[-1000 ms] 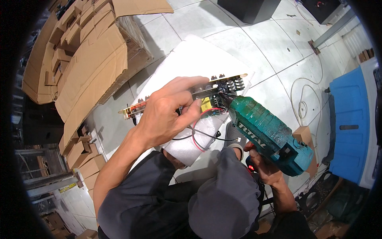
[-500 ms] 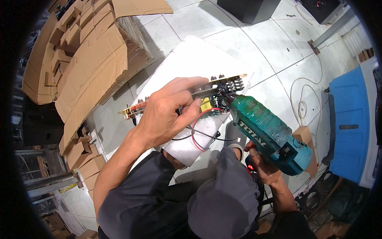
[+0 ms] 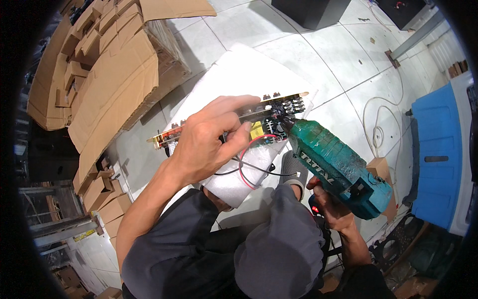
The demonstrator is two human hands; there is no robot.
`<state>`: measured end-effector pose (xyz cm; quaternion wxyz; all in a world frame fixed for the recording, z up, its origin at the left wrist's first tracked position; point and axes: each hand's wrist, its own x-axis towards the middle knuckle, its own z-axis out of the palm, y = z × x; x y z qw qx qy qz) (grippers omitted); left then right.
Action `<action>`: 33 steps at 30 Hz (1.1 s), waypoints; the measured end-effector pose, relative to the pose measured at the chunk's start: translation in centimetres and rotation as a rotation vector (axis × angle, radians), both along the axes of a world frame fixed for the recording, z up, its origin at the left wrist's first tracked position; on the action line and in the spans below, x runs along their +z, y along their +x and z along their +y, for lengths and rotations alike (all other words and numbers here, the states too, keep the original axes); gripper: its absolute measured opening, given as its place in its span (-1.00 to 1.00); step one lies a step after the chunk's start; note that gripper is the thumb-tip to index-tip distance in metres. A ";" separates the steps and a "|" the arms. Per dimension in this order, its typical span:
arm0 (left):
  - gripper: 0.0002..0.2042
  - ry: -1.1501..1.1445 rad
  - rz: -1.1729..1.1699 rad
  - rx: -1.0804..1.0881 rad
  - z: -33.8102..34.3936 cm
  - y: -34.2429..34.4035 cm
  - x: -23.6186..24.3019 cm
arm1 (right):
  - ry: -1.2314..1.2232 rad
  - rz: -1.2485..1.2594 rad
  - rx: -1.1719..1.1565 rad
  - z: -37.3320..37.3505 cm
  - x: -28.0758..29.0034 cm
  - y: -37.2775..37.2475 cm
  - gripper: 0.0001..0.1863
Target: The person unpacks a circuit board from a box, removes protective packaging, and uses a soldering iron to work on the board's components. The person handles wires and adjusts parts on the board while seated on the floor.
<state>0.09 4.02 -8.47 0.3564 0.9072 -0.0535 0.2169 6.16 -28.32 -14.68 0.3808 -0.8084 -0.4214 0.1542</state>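
Observation:
A long narrow circuit board (image 3: 294, 105) with black connectors and a yellow transformer lies over a white foam slab (image 3: 254, 65). Curled over its middle, my left hand (image 3: 211, 132) grips the board between fingers and thumb and hides part of it. My right hand (image 3: 332, 207) is wrapped round the handle of a teal pistol-grip power tool (image 3: 338, 164). The tool's dark tip points into the board's right part, at the black components; I cannot tell whether it touches. Red and black wires (image 3: 242, 168) hang from the board across the foam.
A large open cardboard box (image 3: 117, 74) with smaller cartons stands at the left. Black boxes (image 3: 311, 12) are at the back. To the right are a blue plastic container (image 3: 435, 154), a small carton (image 3: 381, 172) and a pale cable (image 3: 378, 132) on the tiled floor.
The power tool has rolled slightly in my right hand, its tip staying at the same part of the board. My left hand keeps its hold.

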 end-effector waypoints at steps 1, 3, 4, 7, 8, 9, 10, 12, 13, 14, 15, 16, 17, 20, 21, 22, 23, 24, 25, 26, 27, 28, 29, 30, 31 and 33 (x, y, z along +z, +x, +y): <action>-0.76 0.003 -0.002 0.000 0.0 0.0 0.0 | 0.023 -0.006 0.014 0.1 0.0 0.1 -0.82; -0.75 -0.013 0.011 0.004 -0.1 0.0 0.0 | 0.089 0.183 -0.017 0.5 0.9 0.1 -0.82; -0.75 -0.019 0.017 0.006 -0.1 0.0 0.0 | 0.107 0.170 -0.012 0.6 0.8 0.1 -0.82; -0.75 -0.004 0.000 0.001 0.0 0.1 -0.1 | 0.160 0.032 0.013 0.2 -0.8 0.2 -0.82; -0.75 -0.002 -0.007 -0.001 0.0 0.1 -0.2 | 0.210 0.128 -0.021 0.1 -1.1 0.0 -0.82; -0.75 0.001 -0.014 -0.003 0.1 0.1 -0.2 | 0.311 0.547 -0.141 0.1 -0.8 -0.6 -0.82; -0.75 0.003 -0.020 -0.004 0.1 0.2 -0.3 | 0.317 0.600 -0.160 0.1 -0.6 -0.6 -0.81; -0.75 -0.006 0.006 0.000 -0.1 0.1 -0.1 | 0.239 0.340 -0.097 0.2 -0.1 -0.4 -0.80; -0.75 -0.006 0.018 0.004 -0.1 0.0 0.1 | 0.165 0.236 -0.067 0.2 0.0 -0.3 -0.80; -0.75 -0.010 0.017 0.005 -0.1 0.0 0.0 | 0.094 0.129 -0.038 0.2 0.2 -0.3 -0.80; -0.75 -0.013 0.015 0.005 -0.1 0.0 -0.1 | 0.033 0.231 -0.066 0.0 0.3 -0.3 -0.79; -0.75 -0.020 0.014 0.002 -0.1 0.0 -0.1 | 0.028 0.256 -0.076 -0.1 0.3 -0.3 -0.79; -0.75 -0.016 0.012 -0.001 -0.1 0.0 -0.1 | 0.023 0.282 -0.087 -0.1 0.3 -0.3 -0.79; -0.75 -0.009 0.004 -0.007 0.0 0.1 -0.1 | 0.129 0.193 -0.072 0.1 -0.1 -0.3 -0.80; -0.75 -0.008 -0.001 -0.009 0.0 0.1 -0.1 | 0.124 0.202 -0.077 -0.1 -0.1 -0.3 -0.81; -0.75 -0.008 -0.005 -0.010 0.0 0.1 -0.2 | 0.126 0.230 -0.084 -0.1 0.0 -0.3 -0.81; -0.75 -0.006 -0.003 -0.006 0.0 0.0 -0.2 | 0.129 0.258 -0.091 -0.1 0.1 -0.4 -0.81; -0.75 -0.005 0.000 -0.002 0.0 0.0 -0.2 | 0.138 0.304 -0.100 0.1 0.5 -0.3 -0.81; -0.75 -0.005 0.001 -0.001 0.0 0.0 -0.2 | 0.149 0.303 -0.111 0.1 0.6 -0.4 -0.81; -0.75 -0.013 0.011 0.002 0.0 0.0 -0.1 | 0.160 0.302 -0.121 0.1 0.6 -0.4 -0.81; -0.75 -0.020 0.021 0.004 -0.1 0.0 0.0 | 0.173 0.255 -0.129 0.1 0.2 -0.5 -0.81; -0.75 -0.024 0.032 0.009 -0.1 -0.1 0.2 | 0.169 0.183 -0.108 0.1 0.0 -0.5 -0.81; -0.75 -0.022 0.027 0.008 -0.1 -0.1 0.1 | 0.164 0.110 -0.091 0.1 -0.1 -0.4 -0.81; -0.75 -0.019 0.021 0.006 0.0 -0.1 0.0 | 0.140 0.009 -0.049 0.2 -0.1 -0.1 -0.81; -0.75 -0.018 0.015 0.004 0.0 0.0 -0.1 | 0.131 0.001 -0.044 0.2 0.0 -0.1 -0.81; -0.75 -0.013 0.008 0.000 0.0 0.0 -0.1 | 0.132 0.078 -0.073 0.4 0.5 -0.1 -0.81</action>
